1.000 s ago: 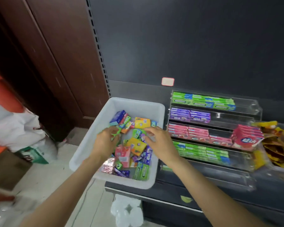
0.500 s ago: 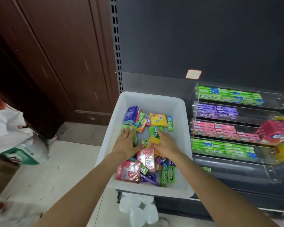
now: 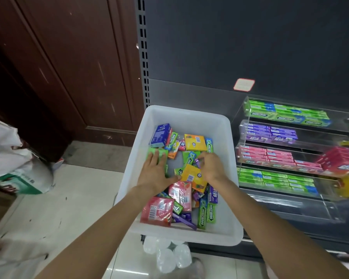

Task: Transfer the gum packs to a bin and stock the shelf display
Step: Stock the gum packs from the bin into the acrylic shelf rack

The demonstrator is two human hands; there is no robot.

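Two hands down in the white bin (image 3: 228, 150), sorting loose gum packs (image 3: 193, 179). Left hand (image 3: 155, 171) flat, fingers straight, pressing a green pack (image 3: 156, 152). Right hand (image 3: 212, 165) curled around small packs by the orange pack; exact grip hidden. Step in hand, as judged: picking stock for the shelf display (image 3: 286, 150). Next: lift one flavour, match to its tier. Nearby: bagged goods (image 3: 14, 158) on floor, bottles (image 3: 167, 256) below bin. Mixed pile hinders selection.

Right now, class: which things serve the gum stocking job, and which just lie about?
Job: white bin, loose gum packs, acrylic shelf display, left hand, right hand.
Lying about: white plastic bag, bottles under the bin.
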